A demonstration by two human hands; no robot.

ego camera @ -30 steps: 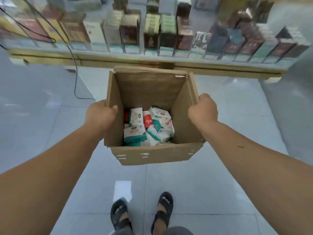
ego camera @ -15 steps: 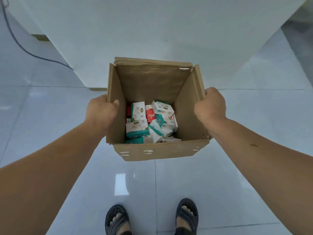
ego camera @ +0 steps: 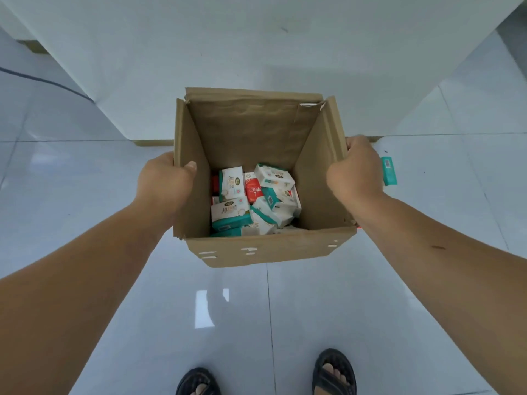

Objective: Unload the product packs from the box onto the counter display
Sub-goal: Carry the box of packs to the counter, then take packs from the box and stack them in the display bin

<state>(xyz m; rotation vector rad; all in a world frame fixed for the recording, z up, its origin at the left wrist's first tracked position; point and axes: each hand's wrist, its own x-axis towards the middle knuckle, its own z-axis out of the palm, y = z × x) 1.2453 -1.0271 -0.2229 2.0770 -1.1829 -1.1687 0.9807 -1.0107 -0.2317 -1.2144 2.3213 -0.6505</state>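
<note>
Product packs (ego camera: 253, 201), teal, white and red, lie jumbled at the bottom of the open cardboard box (ego camera: 265, 249), which is held up over the pale tiled floor (ego camera: 85, 195). Left hand (ego camera: 164, 183) clamps the left wall, thumb hooked inside. Right hand (ego camera: 355, 169) grips the right wall. One teal pack (ego camera: 388, 171) peeks out beyond that hand. Sandalled feet (ego camera: 333, 372) show below.

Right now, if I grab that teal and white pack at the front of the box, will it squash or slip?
The teal and white pack looks soft-wrapped, so it probably gives slightly. Its wrapper seems glossy, perhaps a little slippery. It's small, likely light.
</note>
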